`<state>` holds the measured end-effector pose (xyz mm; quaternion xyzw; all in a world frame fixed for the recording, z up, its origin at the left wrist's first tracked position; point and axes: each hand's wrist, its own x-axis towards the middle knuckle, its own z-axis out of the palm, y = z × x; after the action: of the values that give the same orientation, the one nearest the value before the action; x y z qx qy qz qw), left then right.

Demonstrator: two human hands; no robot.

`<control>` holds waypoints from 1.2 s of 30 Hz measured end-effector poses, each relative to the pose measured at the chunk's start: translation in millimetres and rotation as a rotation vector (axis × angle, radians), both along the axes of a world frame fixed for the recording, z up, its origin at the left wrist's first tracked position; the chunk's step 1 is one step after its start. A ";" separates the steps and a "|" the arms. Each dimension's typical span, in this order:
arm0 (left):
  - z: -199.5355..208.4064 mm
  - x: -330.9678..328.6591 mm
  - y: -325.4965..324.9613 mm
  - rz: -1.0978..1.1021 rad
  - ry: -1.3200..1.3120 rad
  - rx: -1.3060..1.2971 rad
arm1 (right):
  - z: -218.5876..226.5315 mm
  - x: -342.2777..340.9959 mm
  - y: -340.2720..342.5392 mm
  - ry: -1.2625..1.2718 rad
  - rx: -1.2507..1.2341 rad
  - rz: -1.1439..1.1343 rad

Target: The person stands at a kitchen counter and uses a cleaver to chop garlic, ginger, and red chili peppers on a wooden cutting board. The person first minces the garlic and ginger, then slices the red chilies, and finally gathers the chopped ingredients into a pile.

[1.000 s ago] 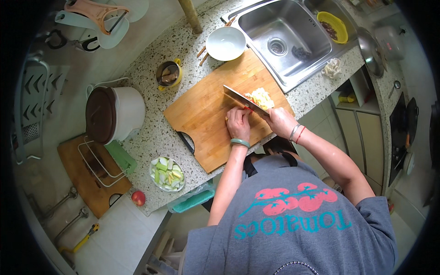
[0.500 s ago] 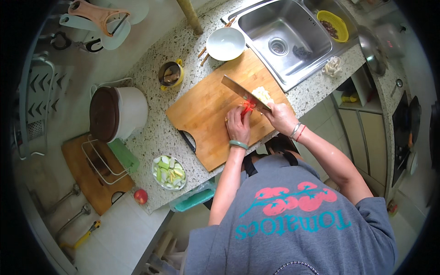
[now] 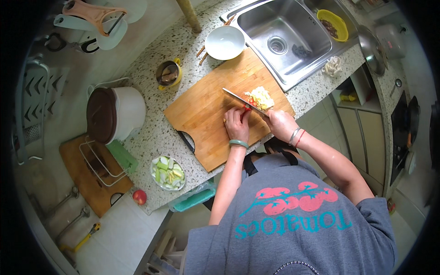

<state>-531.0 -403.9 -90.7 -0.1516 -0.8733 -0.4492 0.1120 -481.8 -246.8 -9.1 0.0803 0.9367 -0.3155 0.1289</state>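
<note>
Over the cutting board, the right hand, back upward, grips the knife.

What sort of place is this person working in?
A kitchen, probably in a home: a stainless-steel sink is set into the speckled countertop, and the person's right hand holds a kitchen knife over a wooden cutting board with chopped food on it.

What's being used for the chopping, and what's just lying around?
For chopping:
- knife, in the right hand
- red pieces, at the left hand
- cutting board

Probably just lying around:
- red fruit
- brown-lidded white pot
- yellow basket
</note>
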 end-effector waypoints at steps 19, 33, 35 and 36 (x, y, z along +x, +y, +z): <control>-0.8 -2.2 0.5 0.001 0.002 0.083 | -30.2 -24.7 1.2 0.066 -0.085 -0.044; -2.1 -0.5 -1.4 -0.008 0.007 0.070 | -9.9 -21.6 -4.8 -0.105 0.004 0.063; -1.8 -2.4 -1.7 -0.028 0.002 0.054 | -29.0 -28.0 -16.4 -0.036 -0.006 0.013; -1.4 -2.3 -2.0 -0.039 -0.012 0.040 | -33.8 -28.0 -21.6 0.038 0.009 -0.031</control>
<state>-533.3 -405.9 -92.1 -0.1635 -0.8618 -0.4694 0.1010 -509.8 -268.4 -42.9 0.0893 0.9390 -0.3148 0.1059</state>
